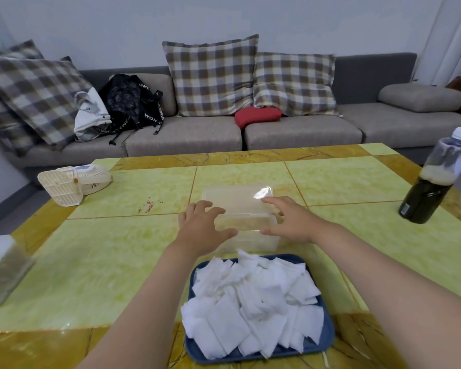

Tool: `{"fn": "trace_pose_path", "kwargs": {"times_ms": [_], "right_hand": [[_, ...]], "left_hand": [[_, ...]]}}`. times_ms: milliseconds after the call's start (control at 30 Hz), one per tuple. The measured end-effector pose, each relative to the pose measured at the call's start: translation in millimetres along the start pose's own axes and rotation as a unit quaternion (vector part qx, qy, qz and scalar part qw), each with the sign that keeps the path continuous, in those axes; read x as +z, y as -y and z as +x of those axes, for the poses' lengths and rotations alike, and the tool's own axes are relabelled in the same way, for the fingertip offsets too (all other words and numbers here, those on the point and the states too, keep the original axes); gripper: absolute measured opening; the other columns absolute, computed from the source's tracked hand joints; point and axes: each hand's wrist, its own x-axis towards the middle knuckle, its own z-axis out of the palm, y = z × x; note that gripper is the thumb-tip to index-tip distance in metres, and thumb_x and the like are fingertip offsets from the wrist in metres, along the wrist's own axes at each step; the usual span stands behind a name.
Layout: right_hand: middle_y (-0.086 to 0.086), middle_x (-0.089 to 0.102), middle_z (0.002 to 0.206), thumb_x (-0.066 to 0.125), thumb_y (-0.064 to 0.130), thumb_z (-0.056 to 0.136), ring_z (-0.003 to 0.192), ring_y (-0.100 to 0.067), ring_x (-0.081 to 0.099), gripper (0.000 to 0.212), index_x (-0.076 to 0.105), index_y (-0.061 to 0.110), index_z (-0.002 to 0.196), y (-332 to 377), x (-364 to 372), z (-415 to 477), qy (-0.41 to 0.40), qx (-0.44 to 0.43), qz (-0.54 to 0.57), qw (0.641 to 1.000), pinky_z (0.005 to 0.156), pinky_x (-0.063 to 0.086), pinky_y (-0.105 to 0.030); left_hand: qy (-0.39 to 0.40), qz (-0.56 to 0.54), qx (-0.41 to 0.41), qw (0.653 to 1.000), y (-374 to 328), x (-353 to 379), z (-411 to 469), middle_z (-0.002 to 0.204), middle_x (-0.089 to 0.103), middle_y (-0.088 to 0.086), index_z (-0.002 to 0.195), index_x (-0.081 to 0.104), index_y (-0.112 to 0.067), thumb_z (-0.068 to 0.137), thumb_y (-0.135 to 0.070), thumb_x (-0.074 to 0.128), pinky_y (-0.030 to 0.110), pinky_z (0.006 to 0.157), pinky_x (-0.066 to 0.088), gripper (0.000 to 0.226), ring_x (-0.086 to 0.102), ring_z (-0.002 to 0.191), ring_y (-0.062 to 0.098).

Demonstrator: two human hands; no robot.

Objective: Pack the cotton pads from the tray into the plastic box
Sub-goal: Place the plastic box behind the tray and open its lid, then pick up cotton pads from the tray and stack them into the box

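Both hands lie spread, gripping nothing: left hand (202, 227) at the left end of the clear plastic box (248, 223), right hand (290, 222) at its right end. Contact looks light, though the transparent walls blur this. Box stands just beyond the blue tray (328, 339). Cotton pads (250, 296) heaped in the tray overhang and hide its left rim.
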Motion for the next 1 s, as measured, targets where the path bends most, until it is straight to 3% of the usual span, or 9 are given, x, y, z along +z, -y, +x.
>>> {"fn": "trace_pose_path", "kwargs": {"times_ms": [133,233,367,433,567,633,733,833,1000], "right_hand": [[0.008,0.031,0.152,0.074,0.047,0.085,0.135,-0.014,0.042,0.067,0.047,0.034,0.145,11.2,-6.0,-8.3,-0.045,-0.021,0.006,0.999,0.108,0.037,-0.03],[0.011,0.039,0.139,0.07,0.04,0.087,0.128,-0.012,0.046,0.043,0.059,0.034,0.128,27.7,-10.2,-17.4,-0.095,-0.052,-0.033,0.994,0.104,0.04,-0.03],[0.012,0.056,0.117,0.063,0.028,0.093,0.094,0.001,0.053,0.016,0.068,0.031,0.107,46.5,-13.9,-39.5,-0.089,-0.082,-0.083,0.989,0.089,0.047,-0.029],[0.012,0.064,0.108,0.062,0.021,0.095,0.088,0.0,0.057,0.015,0.072,0.029,0.102,48.8,-16.1,-52.2,-0.044,-0.068,-0.072,0.994,0.081,0.047,-0.023],[0.011,0.065,0.105,0.062,0.016,0.091,0.099,-0.009,0.063,0.027,0.074,0.025,0.113,41.5,-18.3,-67.2,0.041,-0.004,-0.104,0.994,0.081,0.049,-0.021],[0.008,0.068,0.11,0.064,0.015,0.086,0.1,-0.012,0.065,0.037,0.072,0.023,0.121,37.8,-19.1,-70.6,0.11,0.027,-0.135,0.984,0.08,0.054,-0.024],[0.006,0.07,0.118,0.071,0.018,0.081,0.106,-0.017,0.066,0.046,0.07,0.023,0.126,33.2,-19.0,-73.7,0.176,0.044,-0.166,0.969,0.089,0.059,-0.034],[0.009,0.07,0.112,0.074,0.02,0.083,0.099,-0.013,0.065,0.039,0.072,0.022,0.122,27.6,-15.3,-73.0,0.16,0.05,-0.151,0.974,0.078,0.055,-0.026],[0.011,0.066,0.084,0.057,0.015,0.095,0.074,-0.007,0.059,0.024,0.077,0.019,0.109,25.3,-16.9,-73.1,0.091,0.041,-0.103,0.99,0.058,0.042,-0.02]], "left_hand": [[-0.007,-0.122,0.023,0.992,-3.5,-11.1,-7.8,0.138,0.051,-0.008,0.133,0.06,-0.033,0.092,-0.055,0.06,0.035,0.112,0.032,0.046,0.032,0.137,0.015],[-0.014,-0.107,0.053,0.993,-10.3,-20.2,-19.1,0.133,0.056,-0.01,0.126,0.064,-0.035,0.094,-0.049,0.062,0.036,0.11,0.036,0.036,0.039,0.133,0.013],[-0.009,-0.112,0.075,0.991,-13.9,-30.3,-35.0,0.131,0.059,-0.013,0.122,0.066,-0.036,0.095,-0.043,0.063,0.032,0.102,0.041,0.029,0.048,0.127,0.01],[-0.014,-0.113,0.079,0.99,-14.1,-32.8,-41.9,0.135,0.058,-0.012,0.124,0.065,-0.036,0.095,-0.042,0.063,0.031,0.103,0.04,0.03,0.048,0.129,0.011],[-0.053,-0.026,0.108,0.992,-22.8,-36.8,-46.4,0.145,0.052,-0.008,0.131,0.062,-0.034,0.095,-0.039,0.064,0.037,0.113,0.028,0.037,0.04,0.137,0.017],[-0.057,-0.039,0.117,0.991,-31.0,-39.3,-47.5,0.134,0.06,-0.011,0.125,0.066,-0.034,0.095,-0.035,0.063,0.034,0.105,0.039,0.03,0.05,0.125,0.014],[0.031,-0.123,0.098,0.987,-46.7,-38.7,-51.1,0.113,0.068,-0.017,0.115,0.07,-0.033,0.096,-0.029,0.062,0.029,0.086,0.055,0.02,0.062,0.099,0.003],[0.089,-0.123,0.106,0.983,-61.2,-30.2,-52.7,0.113,0.07,-0.015,0.116,0.071,-0.029,0.095,-0.028,0.063,0.03,0.086,0.057,0.022,0.064,0.098,0.003],[0.134,-0.142,0.097,0.976,-76.4,-18.4,-53.4,0.127,0.067,-0.008,0.131,0.064,-0.026,0.096,-0.034,0.062,0.028,0.099,0.048,0.036,0.062,0.112,0.008]]}}
